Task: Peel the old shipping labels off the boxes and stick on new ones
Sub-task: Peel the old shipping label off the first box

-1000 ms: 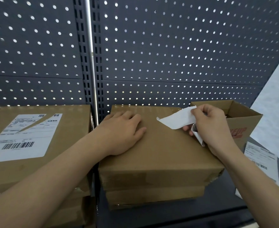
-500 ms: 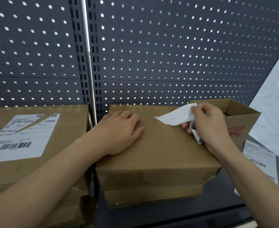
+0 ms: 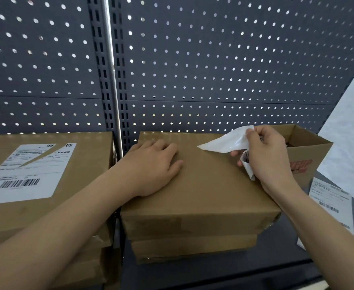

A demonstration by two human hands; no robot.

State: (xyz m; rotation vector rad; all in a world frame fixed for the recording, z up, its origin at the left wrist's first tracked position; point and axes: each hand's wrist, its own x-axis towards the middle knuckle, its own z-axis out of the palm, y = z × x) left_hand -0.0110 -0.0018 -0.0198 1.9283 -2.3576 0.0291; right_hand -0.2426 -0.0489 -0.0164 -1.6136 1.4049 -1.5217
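Observation:
A flat brown box (image 3: 203, 185) lies on top of another box in the middle of the shelf, its top bare cardboard. My left hand (image 3: 153, 166) presses flat on the box's top left. My right hand (image 3: 264, 155) pinches a peeled white label (image 3: 226, 141) above the box's right side; the label's blank side faces me and part of it is crumpled in my palm. On the left, another brown box (image 3: 84, 164) carries a white shipping label (image 3: 25, 170) with a barcode.
An open cardboard box (image 3: 310, 151) with red print stands at the right, behind my right hand. A sheet of printed labels (image 3: 328, 201) lies on the dark shelf at the right. Grey pegboard (image 3: 213, 70) walls the back.
My right hand has lifted the peeled label a little higher and further from the box top. My left hand stays pressed on the box.

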